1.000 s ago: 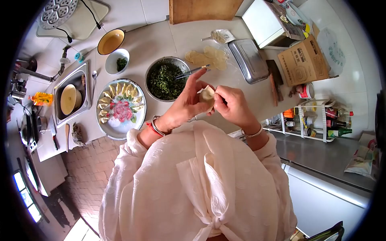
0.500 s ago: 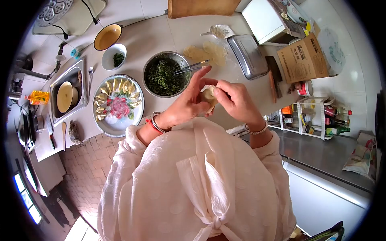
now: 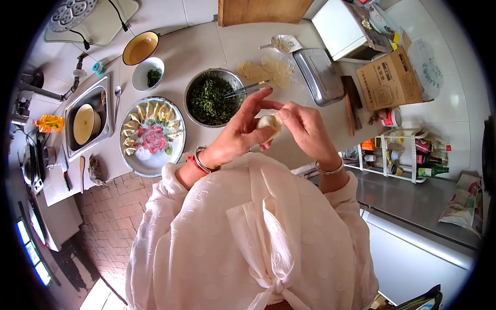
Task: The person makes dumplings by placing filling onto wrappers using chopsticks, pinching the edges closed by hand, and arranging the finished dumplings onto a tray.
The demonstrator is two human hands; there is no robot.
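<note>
A pale dumpling (image 3: 270, 123) sits in my left hand (image 3: 243, 130), its wrapper folded over. The left thumb presses on its near side, and the left fingers curve round behind. My right hand (image 3: 306, 129) pinches the dumpling's right edge between thumb and fingers. Just beyond the hands is a metal bowl (image 3: 189, 89) of chopped green filling (image 3: 209, 101), with chopsticks (image 3: 247, 89) leaning in it. To the left, a flowered plate (image 3: 135, 166) carries several finished dumplings (image 3: 149, 109) along its rim. Round wrappers (image 3: 268, 68) lie overlapping on the counter beyond the bowl.
A white bowl (image 3: 138, 82) with chopped greens and a yellow bowl (image 3: 140, 49) stand at the back left. The sink (image 3: 106, 116) is farther left. On the right are a metal tray (image 3: 319, 77), a cleaver (image 3: 351, 93), a cardboard box (image 3: 390, 77) and a bottle rack (image 3: 400, 155).
The dumpling has turned in my hands and shows a rounder side. My right fingers have shifted along its edge and slightly to the right.
</note>
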